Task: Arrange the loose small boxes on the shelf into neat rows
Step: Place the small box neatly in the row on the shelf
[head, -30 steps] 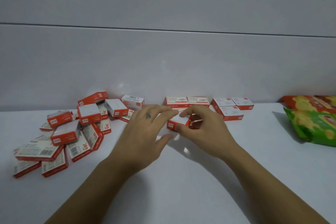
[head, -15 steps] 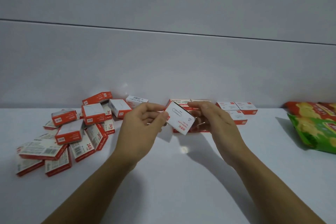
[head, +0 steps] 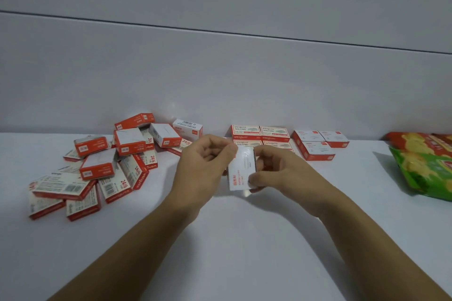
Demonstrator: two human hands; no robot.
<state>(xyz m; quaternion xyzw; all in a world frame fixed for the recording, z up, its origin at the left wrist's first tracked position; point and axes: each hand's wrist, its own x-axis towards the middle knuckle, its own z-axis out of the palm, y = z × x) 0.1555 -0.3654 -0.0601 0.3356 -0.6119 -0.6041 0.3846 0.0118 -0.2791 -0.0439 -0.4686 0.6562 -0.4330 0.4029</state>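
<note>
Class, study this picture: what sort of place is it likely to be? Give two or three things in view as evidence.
Probably a shop or stockroom shelf: a loose pile of identical red-and-white boxes, more boxes in neat rows against the back wall, and snack bags alongside.

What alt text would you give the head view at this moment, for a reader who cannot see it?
The left hand and right hand hold one small white-and-red box over the white shelf, in front of neat rows of matching boxes by the wall. A loose pile of boxes lies to their left, snack bags at right.
</note>
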